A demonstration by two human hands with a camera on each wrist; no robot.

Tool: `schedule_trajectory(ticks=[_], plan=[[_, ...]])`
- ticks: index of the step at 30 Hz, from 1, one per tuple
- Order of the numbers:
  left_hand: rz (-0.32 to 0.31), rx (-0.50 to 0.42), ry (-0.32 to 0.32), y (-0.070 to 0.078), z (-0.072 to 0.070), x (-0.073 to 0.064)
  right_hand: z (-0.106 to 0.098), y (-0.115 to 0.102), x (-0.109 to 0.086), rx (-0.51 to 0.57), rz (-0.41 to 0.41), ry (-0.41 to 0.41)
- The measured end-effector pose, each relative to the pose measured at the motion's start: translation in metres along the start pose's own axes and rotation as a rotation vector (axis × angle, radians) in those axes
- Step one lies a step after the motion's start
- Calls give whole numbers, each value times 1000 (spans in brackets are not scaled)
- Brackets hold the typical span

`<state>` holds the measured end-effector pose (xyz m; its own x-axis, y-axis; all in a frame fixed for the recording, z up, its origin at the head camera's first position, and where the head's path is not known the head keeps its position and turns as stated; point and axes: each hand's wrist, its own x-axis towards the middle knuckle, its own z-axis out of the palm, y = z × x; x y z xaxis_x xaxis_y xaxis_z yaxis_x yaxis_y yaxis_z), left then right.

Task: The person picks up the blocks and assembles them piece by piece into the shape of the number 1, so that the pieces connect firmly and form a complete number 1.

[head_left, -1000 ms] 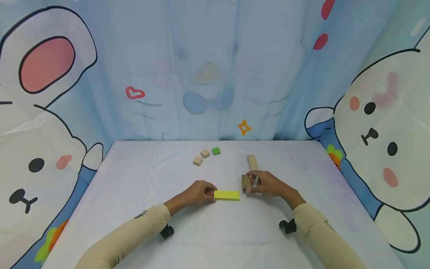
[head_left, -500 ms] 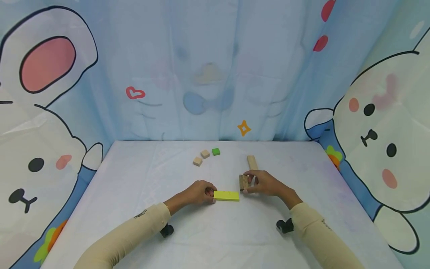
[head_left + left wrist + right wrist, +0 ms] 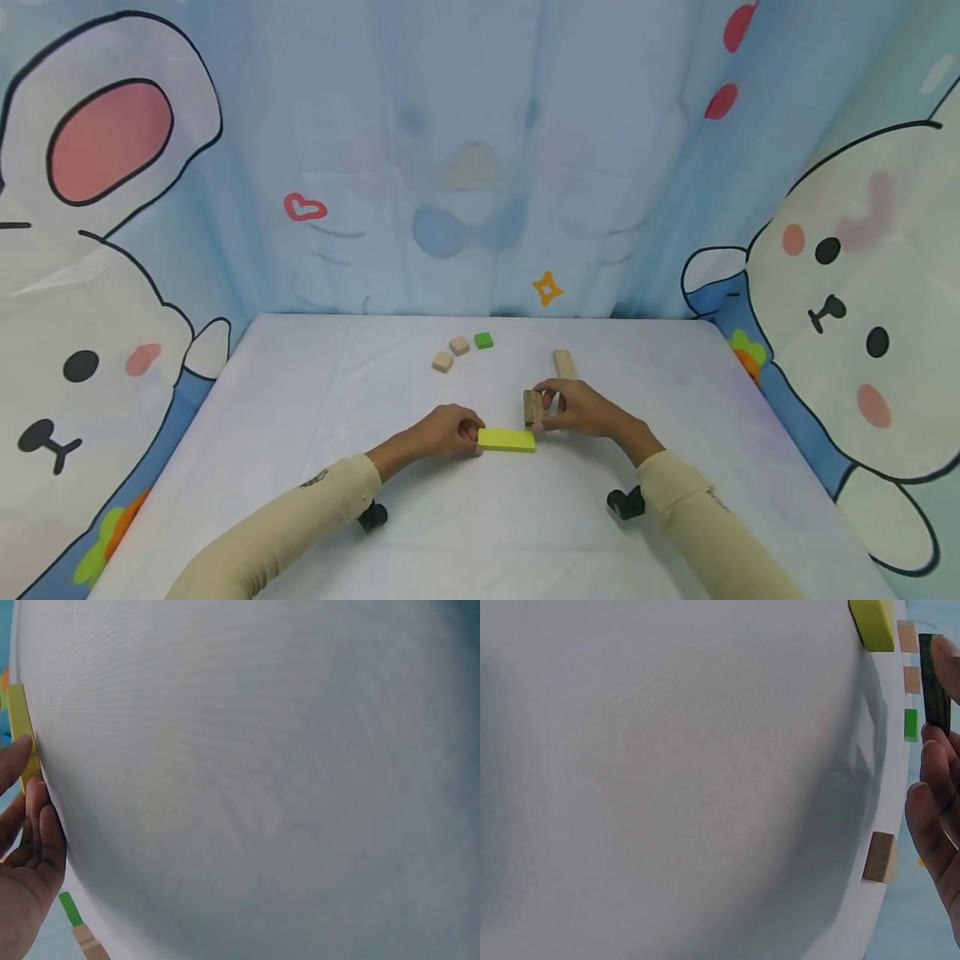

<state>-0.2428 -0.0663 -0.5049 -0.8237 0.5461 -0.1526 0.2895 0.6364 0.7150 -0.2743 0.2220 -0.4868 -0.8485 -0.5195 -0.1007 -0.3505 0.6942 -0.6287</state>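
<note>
My left hand (image 3: 447, 430) pinches the left end of a long yellow block (image 3: 507, 440), which lies flat on the white table. In the left wrist view the thumb presses the face of that yellow block (image 3: 21, 712). My right hand (image 3: 579, 408) holds a short dark brown wooden block (image 3: 533, 407) between thumb and fingers, just behind the yellow block's right end. The right wrist view shows the brown block (image 3: 934, 682) raised off the table and apart from the yellow block (image 3: 874, 624).
Behind my right hand lies a pale wooden block (image 3: 564, 364). Farther back sit two small beige cubes (image 3: 442, 361) and a green block (image 3: 483, 340). A blue patterned curtain (image 3: 465, 167) hangs past the table's (image 3: 337, 367) far edge.
My right hand has moved left with the brown block, closer to the yellow block's right end. The left hand and the yellow block have stayed in place.
</note>
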Motion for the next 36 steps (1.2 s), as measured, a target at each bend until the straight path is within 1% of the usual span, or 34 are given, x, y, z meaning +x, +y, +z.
schedule_trajectory(ticks=[3,5,11,17,21,24,30,36], plan=[[-5,-6,2,-1,0,-1,1,-3,2,0,-8,-6],[-3,-4,3,-1,0,-1,2,-4,4,1,3,-9],[-6,4,7,-2,0,-1,5,-8,10,-12,1,0],[10,-6,-3,-3,2,-1,8,-13,12,-22,35,-10],[22,6,5,-2,2,0,8,-15,13,-37,36,-1],[27,-3,10,-1,1,0,9,-16,15,-40,41,1],[22,-30,-2,-1,2,0,13,-15,16,-40,57,-8],[12,-9,2,-4,1,2,15,-17,20,-35,40,-7]])
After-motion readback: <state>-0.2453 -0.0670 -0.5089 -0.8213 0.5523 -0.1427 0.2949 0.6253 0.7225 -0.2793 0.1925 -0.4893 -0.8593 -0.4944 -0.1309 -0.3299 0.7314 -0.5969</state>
